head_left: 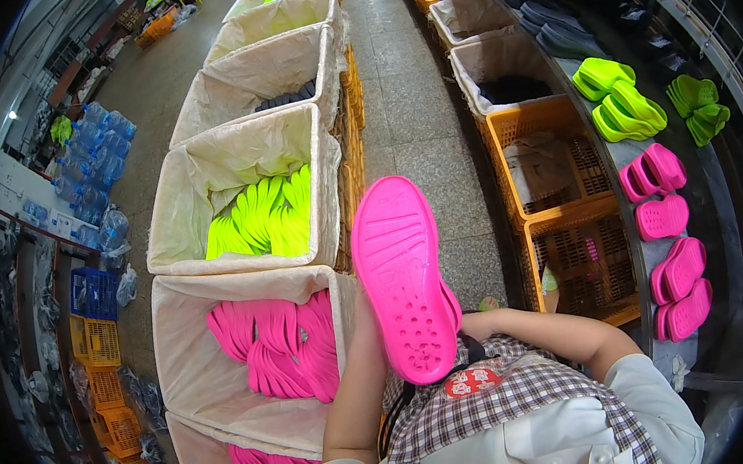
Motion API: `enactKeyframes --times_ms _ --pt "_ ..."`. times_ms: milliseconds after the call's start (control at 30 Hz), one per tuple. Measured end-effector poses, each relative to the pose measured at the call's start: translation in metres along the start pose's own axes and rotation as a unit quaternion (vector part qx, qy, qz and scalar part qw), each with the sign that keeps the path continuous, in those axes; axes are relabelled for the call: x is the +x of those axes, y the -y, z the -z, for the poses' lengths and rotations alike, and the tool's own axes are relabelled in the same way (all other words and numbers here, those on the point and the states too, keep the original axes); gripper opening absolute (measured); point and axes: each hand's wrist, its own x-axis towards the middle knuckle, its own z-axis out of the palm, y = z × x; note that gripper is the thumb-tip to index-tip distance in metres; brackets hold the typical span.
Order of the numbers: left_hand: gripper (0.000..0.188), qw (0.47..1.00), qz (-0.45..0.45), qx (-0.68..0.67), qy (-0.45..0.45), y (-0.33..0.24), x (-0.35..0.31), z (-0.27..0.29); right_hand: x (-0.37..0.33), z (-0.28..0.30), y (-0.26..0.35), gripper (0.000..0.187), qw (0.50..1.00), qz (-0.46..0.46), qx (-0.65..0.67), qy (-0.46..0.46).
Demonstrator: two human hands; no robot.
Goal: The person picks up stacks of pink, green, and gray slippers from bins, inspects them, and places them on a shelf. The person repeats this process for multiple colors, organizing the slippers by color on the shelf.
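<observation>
A bright pink shoe sole (401,265) is held up in front of my chest, its grooved underside with small holes facing me. The edge of another pink piece shows behind its right side. My left forearm runs up to the sole's left edge, where my left hand (366,314) disappears behind it; the fingers are hidden. Close to the lower right edge is my right hand (477,324), bent in toward my apron, its fingers mostly covered by the pink pieces. Left of me, a cloth-lined bin (217,285) holds stacked pink soles (289,345).
Beyond it, another lined bin (176,205) holds yellow-green soles (268,214). On my right, a shelf carries pink soles (681,289), yellow-green soles (621,104) and dark ones (548,26). Orange crates (581,253) stand below its edge. A speckled floor aisle (421,139) runs between the rows.
</observation>
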Motion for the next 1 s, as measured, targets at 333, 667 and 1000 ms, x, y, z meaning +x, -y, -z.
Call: enactKeyframes --times_ms 333,667,1000 --pt "0.062 0.939 -0.242 0.242 0.043 0.029 -0.004 -0.04 -0.083 0.138 0.193 0.055 0.854 0.049 0.039 -0.516" --pt "0.07 0.81 -0.324 0.487 -0.039 0.044 -0.024 -0.059 -0.072 0.132 0.219 0.079 0.832 0.116 -0.037 -0.541" --pt "0.068 0.708 -0.354 0.611 -0.01 0.037 -0.039 -0.077 -0.068 0.118 0.198 0.057 0.76 0.219 0.001 -0.612"
